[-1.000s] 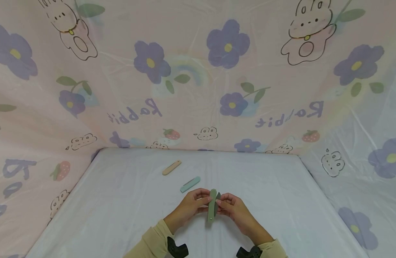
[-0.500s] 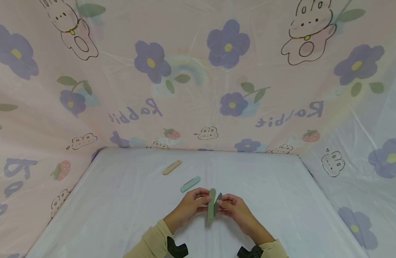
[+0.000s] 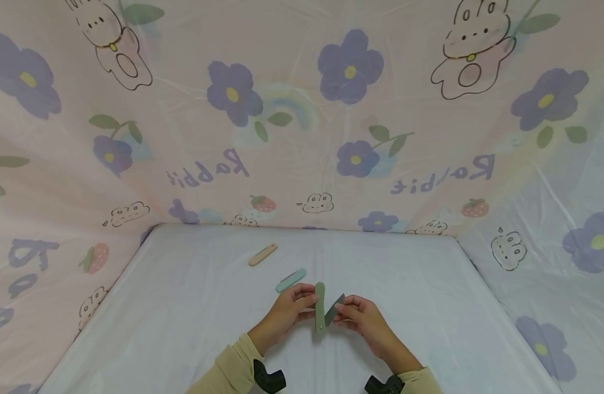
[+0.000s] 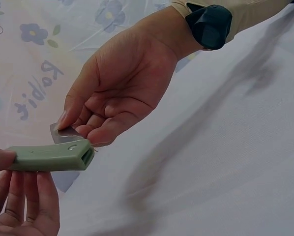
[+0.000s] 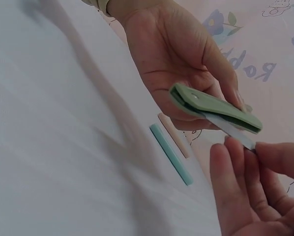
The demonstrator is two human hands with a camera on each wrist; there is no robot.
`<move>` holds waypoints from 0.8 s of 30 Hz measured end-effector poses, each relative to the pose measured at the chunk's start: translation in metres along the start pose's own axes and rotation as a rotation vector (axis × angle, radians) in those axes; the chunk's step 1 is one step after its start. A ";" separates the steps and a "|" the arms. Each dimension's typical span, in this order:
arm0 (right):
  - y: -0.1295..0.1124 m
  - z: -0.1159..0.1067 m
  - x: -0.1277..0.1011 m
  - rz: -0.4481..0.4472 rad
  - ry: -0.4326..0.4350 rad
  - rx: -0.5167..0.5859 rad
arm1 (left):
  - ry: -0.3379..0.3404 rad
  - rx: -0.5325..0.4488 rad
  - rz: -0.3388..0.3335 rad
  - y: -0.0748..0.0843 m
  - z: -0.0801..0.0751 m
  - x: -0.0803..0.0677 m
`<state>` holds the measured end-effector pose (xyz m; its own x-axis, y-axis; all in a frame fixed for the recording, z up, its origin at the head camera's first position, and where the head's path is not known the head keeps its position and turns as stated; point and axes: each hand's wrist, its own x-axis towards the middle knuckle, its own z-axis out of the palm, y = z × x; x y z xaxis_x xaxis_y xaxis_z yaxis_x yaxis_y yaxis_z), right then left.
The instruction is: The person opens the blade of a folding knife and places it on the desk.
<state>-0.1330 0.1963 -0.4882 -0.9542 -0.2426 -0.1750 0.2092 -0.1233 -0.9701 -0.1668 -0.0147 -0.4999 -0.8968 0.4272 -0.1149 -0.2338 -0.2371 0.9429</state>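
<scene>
**Head view: folding knife held between both hands, blade part-way out**

Left hand (image 3: 288,311) grips the green handle (image 3: 320,308) upright above the tabletop (image 3: 184,328), steadying it, while the right hand (image 3: 361,317) pinches the grey blade (image 3: 334,310), angled out from the handle. A teal knife (image 3: 290,280) and a tan knife (image 3: 262,255) lie folded beyond.

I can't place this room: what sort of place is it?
Probably a makeshift recording booth: a cartoon-print plastic sheet walls in a white-covered table, and black wrist cameras are strapped on the person's arms.
</scene>
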 end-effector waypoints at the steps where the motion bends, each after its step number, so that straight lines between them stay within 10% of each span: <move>1: 0.000 0.000 0.000 0.000 0.002 0.007 | 0.002 -0.004 0.003 0.000 0.000 0.000; 24: -0.002 -0.003 -0.005 0.025 0.086 0.113 | 0.086 -0.160 0.026 0.001 -0.004 -0.002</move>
<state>-0.1294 0.2006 -0.4857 -0.9621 -0.1643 -0.2178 0.2517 -0.2272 -0.9407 -0.1666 -0.0193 -0.5002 -0.9307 0.3443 -0.1236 -0.2603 -0.3859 0.8850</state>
